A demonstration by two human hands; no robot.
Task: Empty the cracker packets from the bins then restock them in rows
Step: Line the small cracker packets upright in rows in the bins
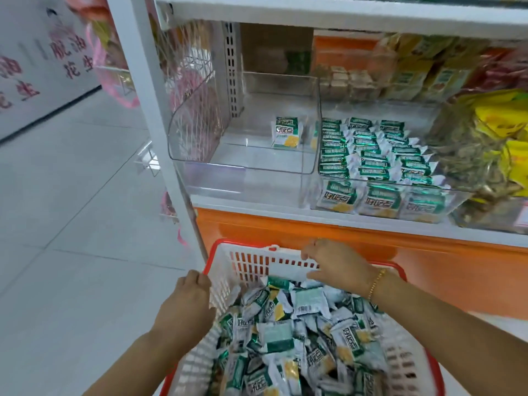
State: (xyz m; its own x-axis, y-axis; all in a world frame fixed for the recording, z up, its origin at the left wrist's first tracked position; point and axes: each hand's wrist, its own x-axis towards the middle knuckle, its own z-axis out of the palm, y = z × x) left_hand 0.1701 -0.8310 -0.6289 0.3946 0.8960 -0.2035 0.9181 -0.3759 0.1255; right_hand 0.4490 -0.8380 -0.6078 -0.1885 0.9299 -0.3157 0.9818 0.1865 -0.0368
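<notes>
A white basket with a red rim [245, 270] sits low in front of me, heaped with loose green-and-white cracker packets [300, 332]. My left hand [188, 304] grips the basket's left rim. My right hand [337, 264] hovers over the far end of the pile with fingers spread, holding nothing that I can see. On the shelf, the left clear bin [200, 161] holds a single upright packet [286, 132]. The right clear bin [457, 192] is packed with packets in rows [377, 155].
A white shelf post [160, 132] runs down at the left of the bins. An orange panel [285, 227] lies below the shelf. Yellow and brown snack bags [485, 144] crowd the right. Grey tiled floor [71, 195] spreads to the left.
</notes>
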